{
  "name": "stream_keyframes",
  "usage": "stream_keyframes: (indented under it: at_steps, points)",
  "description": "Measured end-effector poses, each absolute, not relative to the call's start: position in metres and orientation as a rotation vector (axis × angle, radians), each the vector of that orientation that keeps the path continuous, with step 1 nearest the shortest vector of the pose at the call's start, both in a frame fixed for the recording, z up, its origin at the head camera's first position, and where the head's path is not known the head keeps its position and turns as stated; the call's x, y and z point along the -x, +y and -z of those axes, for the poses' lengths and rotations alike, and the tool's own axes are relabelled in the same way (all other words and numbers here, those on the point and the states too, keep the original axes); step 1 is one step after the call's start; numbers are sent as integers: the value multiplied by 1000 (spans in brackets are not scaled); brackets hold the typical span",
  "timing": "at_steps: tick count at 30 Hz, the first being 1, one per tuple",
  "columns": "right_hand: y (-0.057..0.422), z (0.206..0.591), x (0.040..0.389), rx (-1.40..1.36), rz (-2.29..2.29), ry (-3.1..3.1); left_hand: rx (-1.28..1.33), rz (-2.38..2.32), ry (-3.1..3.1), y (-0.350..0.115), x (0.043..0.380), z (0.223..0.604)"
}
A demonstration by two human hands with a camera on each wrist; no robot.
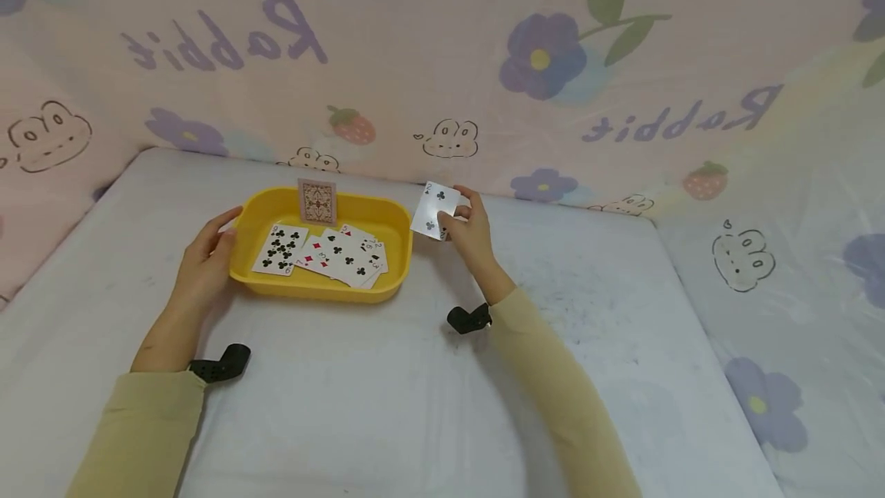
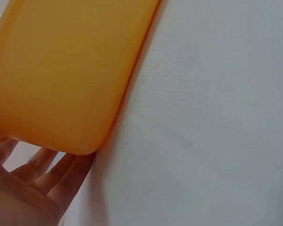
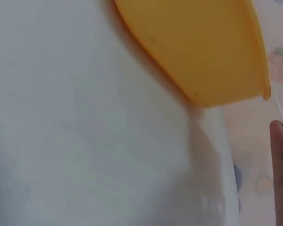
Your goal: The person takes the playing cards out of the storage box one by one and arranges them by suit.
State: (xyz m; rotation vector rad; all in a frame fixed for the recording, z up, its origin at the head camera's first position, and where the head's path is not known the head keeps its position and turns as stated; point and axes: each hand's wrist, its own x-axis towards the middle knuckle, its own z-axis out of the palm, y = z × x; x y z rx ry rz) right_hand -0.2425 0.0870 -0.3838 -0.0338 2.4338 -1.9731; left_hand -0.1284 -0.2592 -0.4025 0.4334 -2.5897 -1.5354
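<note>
Just right of a shallow yellow plastic tray (image 1: 322,292), my right hand (image 1: 472,230) pinches a playing card (image 1: 430,210), thumb on its face, which reads as a two of clubs. My left hand (image 1: 200,263) rests at the tray's left end. In the left wrist view its fairly straight fingers (image 2: 70,181) touch the outer wall. Face-up cards (image 1: 346,256) overlap inside the tray, with a clubs card (image 1: 280,250) at their left. A patterned card back (image 1: 317,202) stands upright at the far wall, rising above the rim. Only part of the right hand shows in its wrist view.
The tray sits on a table with a white cover (image 1: 332,390). Behind and at the sides hangs a printed curtain (image 1: 415,60) with flowers, strawberries and rabbits. A black wrist device (image 1: 224,363) is on the left wrist, another black device (image 1: 469,319) on the right.
</note>
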Motion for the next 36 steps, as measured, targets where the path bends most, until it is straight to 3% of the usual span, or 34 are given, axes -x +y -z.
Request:
stream_keyframes:
  at_steps: [7,19,36]
  points:
    - [102,394,248,-26,1953,2429,-462,1539,-2591,-259,128,401]
    - [119,414,256,-14,1490,2685,-491,1563,-2588,-257,128,400]
    - [102,410,257,-34,1278,2918,-467,1544,-2580,-257,129,401]
